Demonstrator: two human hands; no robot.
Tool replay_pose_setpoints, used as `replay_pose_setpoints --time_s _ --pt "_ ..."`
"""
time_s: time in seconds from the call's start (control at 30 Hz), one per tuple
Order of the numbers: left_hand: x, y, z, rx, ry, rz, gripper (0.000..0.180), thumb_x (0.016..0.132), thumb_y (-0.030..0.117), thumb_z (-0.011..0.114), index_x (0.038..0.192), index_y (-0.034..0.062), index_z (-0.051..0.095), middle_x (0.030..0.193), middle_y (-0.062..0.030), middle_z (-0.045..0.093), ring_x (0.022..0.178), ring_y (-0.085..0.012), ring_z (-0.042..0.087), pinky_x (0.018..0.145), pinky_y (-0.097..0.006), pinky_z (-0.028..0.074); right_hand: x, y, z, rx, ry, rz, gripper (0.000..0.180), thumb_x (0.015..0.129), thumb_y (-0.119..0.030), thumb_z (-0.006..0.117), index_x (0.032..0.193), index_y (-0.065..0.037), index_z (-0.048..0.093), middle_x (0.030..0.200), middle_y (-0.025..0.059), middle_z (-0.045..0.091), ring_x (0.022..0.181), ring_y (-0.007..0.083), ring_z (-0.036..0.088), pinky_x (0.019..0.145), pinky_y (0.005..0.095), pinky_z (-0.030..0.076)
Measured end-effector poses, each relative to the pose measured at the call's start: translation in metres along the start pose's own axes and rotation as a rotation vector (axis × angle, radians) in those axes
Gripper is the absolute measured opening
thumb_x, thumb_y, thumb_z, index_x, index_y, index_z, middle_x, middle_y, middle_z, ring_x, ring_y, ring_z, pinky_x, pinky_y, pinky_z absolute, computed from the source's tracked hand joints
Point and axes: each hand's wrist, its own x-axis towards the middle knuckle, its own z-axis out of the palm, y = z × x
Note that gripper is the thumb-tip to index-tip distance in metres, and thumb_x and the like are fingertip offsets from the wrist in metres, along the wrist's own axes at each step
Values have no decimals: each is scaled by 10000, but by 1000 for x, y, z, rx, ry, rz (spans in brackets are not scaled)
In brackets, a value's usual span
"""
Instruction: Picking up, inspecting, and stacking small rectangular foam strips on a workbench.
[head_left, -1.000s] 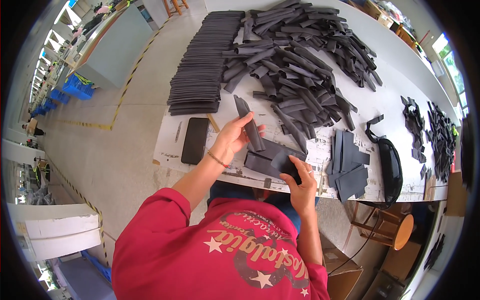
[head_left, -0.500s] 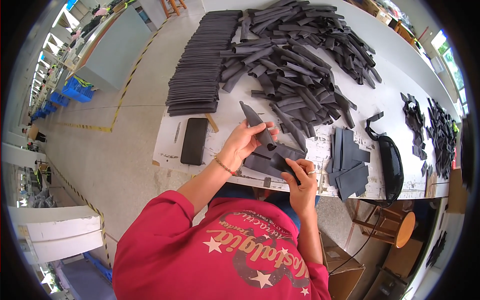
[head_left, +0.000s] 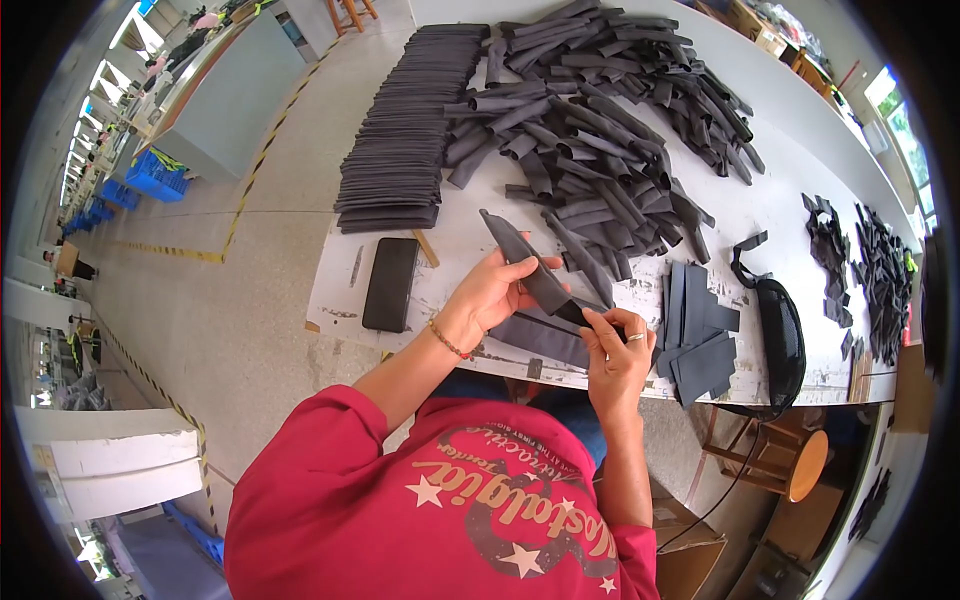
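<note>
My left hand (head_left: 488, 292) grips a dark grey fabric tube (head_left: 525, 262), thumb on top and fingers beneath. The tube slants down toward my right hand (head_left: 618, 358), whose fingers pinch a dark flat strip (head_left: 584, 306). Strip and tube meet at the tube's lower end; my fingers partly hide how far one goes into the other. Below the hands, flat dark fabric (head_left: 540, 337) lies along the table's near edge. Just beyond them spreads a loose heap of similar tubes (head_left: 600, 170).
A neat row of flattened dark pieces (head_left: 400, 130) stands at the far left of the white table (head_left: 335, 270). Nearby lies a black phone-like slab (head_left: 390, 285). To the right are flat dark panels (head_left: 703, 345) and a black pouch (head_left: 782, 340). A wooden stool (head_left: 805, 465) stands below.
My right hand has moved slightly right and brought the strip against the tube's lower end. The tube has been opened out and tilted toward it.
</note>
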Motion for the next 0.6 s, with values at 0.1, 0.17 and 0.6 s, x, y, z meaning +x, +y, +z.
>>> replay_pose_setpoints --time_s 0.1,0.17,0.6 --pt "-3 -1 5 -5 -8 18 577 975 101 512 1431 123 160 1206 -222 584 1040 -440 628 856 -519 548 3 -1 0 -120 42 -88 324 720 -59 754 1034 -125 707 924 22 573 840 220 556 787 380 391" --pt "-5 -3 13 -17 -9 30 660 985 88 477 1490 123 53 1193 -223 589 1021 -430 639 851 -502 551 5 -4 0 -151 57 -101 338 717 -50 754 1043 -124 703 923 24 577 852 229 554 800 380 392" --pt "-19 -25 50 37 -245 271 339 977 200 561 1255 16 497 1069 -151 659 1155 -269 585 1006 -401 454 1 -26 29 147 73 -25 568 745 -9 762 1263 -22 528 1142 186 532 1047 355 550 850 427 472"
